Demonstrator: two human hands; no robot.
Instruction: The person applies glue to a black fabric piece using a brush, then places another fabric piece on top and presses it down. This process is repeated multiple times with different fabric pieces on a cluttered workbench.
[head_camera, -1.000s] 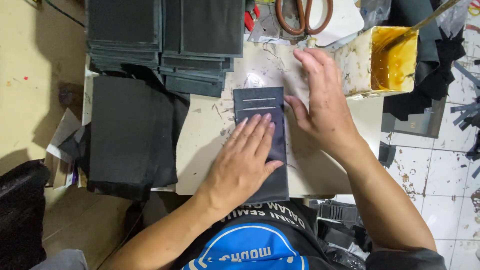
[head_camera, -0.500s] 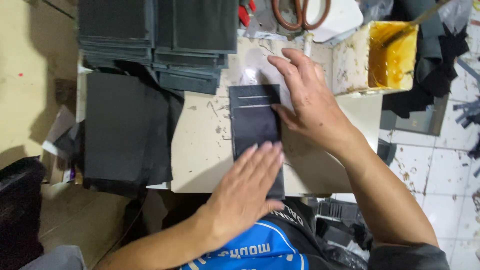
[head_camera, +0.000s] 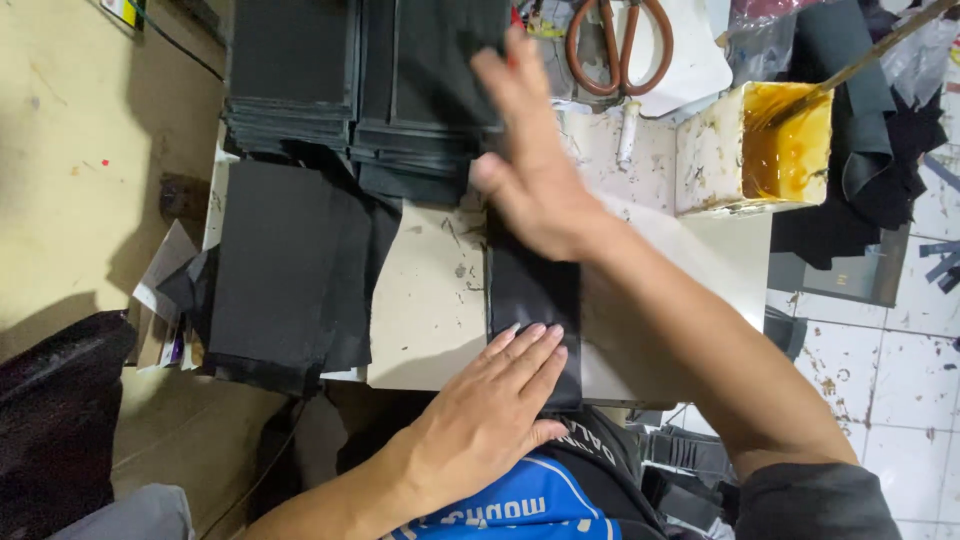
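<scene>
Leather piece (head_camera: 532, 300), black, rectangular, lies flat on the pale table (head_camera: 425, 300) w/ its near short edge right at the table's front edge. Its left long edge is straight and exposed; bare scuffed table surface runs left of it up to a loose black sheet (head_camera: 275, 270), so there's free room on that side. Right of the piece more pale table shows, partly under the forearm. Beyond the piece's far end, stacks of black cut panels (head_camera: 360, 80) fill the back-left of the table, close to the piece but can't tell if touching.

Right-rear of the piece, a stained white tub (head_camera: 710, 150) holds amber glue, w/ a stick (head_camera: 860, 60) leaning out of it toward the upper right. Behind the piece, near the stacks, orange-handled scissors (head_camera: 610, 45) lie on a white sheet. A small white tube (head_camera: 627, 135) lies betw. scissors and tub.

Left hand (head_camera: 490, 420) lies flat, palm down, fingers together, fingertips pressing the piece's near end at the table edge: no closed grip, just pressing. Right hand (head_camera: 530, 160) is spread flat too, fingers extended over the stacks, heel of the palm on the piece's far end; blurred, grasping nothing.
</scene>
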